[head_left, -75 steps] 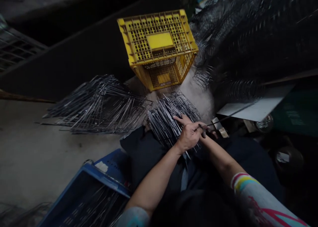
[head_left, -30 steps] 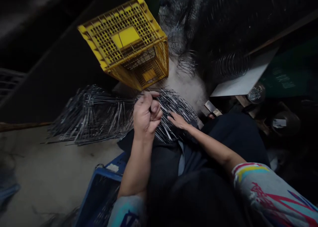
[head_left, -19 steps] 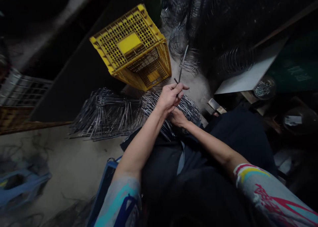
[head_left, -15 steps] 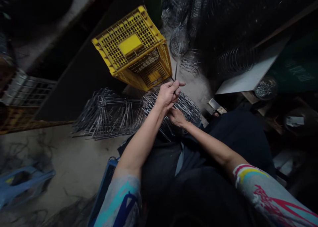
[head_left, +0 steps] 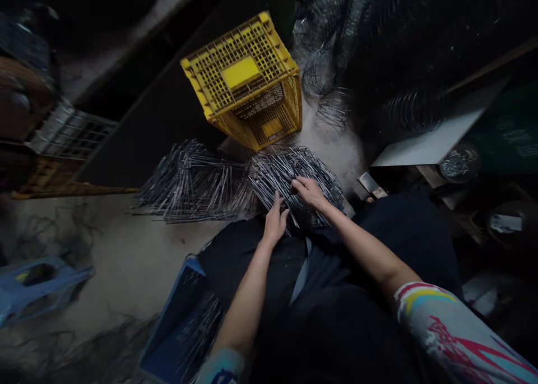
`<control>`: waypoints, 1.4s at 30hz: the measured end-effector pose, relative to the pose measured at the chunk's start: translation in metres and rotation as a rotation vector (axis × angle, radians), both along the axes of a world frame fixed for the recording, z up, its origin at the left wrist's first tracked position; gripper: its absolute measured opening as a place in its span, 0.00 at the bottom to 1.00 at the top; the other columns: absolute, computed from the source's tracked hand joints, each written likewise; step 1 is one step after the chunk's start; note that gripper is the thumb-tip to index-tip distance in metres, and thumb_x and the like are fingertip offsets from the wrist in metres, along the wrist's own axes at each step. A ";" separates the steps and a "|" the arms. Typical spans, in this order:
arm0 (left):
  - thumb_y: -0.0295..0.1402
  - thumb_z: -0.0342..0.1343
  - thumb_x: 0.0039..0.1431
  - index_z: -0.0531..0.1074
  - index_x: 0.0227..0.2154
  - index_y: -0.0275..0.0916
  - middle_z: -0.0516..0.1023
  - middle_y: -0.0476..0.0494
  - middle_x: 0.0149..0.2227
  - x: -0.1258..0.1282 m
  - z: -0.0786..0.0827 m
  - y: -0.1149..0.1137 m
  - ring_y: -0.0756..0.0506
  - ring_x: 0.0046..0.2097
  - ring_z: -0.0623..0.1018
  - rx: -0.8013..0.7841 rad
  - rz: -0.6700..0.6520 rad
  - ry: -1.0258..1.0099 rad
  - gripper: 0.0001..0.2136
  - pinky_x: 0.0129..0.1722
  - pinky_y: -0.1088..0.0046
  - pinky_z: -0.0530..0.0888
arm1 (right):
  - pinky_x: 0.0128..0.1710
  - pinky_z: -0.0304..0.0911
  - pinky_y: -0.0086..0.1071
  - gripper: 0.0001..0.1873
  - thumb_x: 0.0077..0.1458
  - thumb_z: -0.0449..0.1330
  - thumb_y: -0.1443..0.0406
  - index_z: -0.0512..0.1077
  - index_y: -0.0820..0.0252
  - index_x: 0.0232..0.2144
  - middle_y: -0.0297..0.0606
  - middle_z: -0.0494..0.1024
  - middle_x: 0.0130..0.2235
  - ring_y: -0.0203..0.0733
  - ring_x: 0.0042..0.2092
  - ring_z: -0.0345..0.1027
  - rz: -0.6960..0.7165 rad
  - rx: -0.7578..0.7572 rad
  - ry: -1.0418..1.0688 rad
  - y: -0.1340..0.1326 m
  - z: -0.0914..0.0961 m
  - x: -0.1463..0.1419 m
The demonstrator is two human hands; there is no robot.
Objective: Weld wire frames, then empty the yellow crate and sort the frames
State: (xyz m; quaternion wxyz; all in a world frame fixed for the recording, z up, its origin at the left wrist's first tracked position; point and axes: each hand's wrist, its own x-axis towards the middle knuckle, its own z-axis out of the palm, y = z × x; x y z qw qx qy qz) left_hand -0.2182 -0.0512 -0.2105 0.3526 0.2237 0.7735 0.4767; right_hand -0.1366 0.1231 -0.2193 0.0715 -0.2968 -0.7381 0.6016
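A pile of thin metal wire rods [head_left: 269,174] lies in front of my lap. At its near edge is my left hand [head_left: 275,224], open, with index finger stretched forward and thumb apart; I see nothing held in it. My right hand [head_left: 310,193] rests over the middle of the pile with its fingertips pinched together. What it grips there is too small and dark to make out. Another heap of rods [head_left: 189,185], some bent, joins the pile on the left.
A yellow plastic crate [head_left: 260,73] stands on its side beyond the rods. Wire coils [head_left: 332,106] lie at the upper right. A blue bin [head_left: 180,317] with rods sits by my left arm, a blue stool [head_left: 42,286] further left. A jar of small metal pieces [head_left: 460,162] is at right.
My left hand has come down and back from above the pile, and the rod it held upright no longer shows in it. My right hand has shifted slightly up and right.
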 end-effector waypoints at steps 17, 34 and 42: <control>0.44 0.68 0.44 0.75 0.30 0.33 0.77 0.44 0.30 0.004 -0.056 0.053 0.46 0.37 0.76 0.280 0.438 -0.529 0.18 0.41 0.70 0.73 | 0.43 0.58 0.34 0.12 0.64 0.55 0.65 0.72 0.60 0.28 0.41 0.69 0.38 0.44 0.41 0.62 0.421 0.593 -0.133 -0.019 0.048 -0.047; 0.53 0.62 0.53 0.67 0.24 0.36 0.50 0.61 0.13 -0.018 -0.012 0.062 0.58 0.15 0.49 0.325 0.506 -0.734 0.23 0.13 0.83 0.48 | 0.49 0.63 0.43 0.24 0.54 0.64 0.61 0.61 0.59 0.50 0.47 0.70 0.48 0.51 0.49 0.66 0.407 0.393 -0.522 -0.041 -0.011 0.044; 0.52 0.61 0.54 0.72 0.26 0.35 0.52 0.59 0.14 -0.019 0.001 0.069 0.57 0.15 0.49 0.290 0.420 -0.572 0.21 0.15 0.79 0.48 | 0.62 0.44 0.61 0.75 0.34 0.74 0.48 0.32 0.61 0.70 0.63 0.40 0.69 0.70 0.69 0.35 0.345 0.189 -0.594 0.019 -0.038 0.045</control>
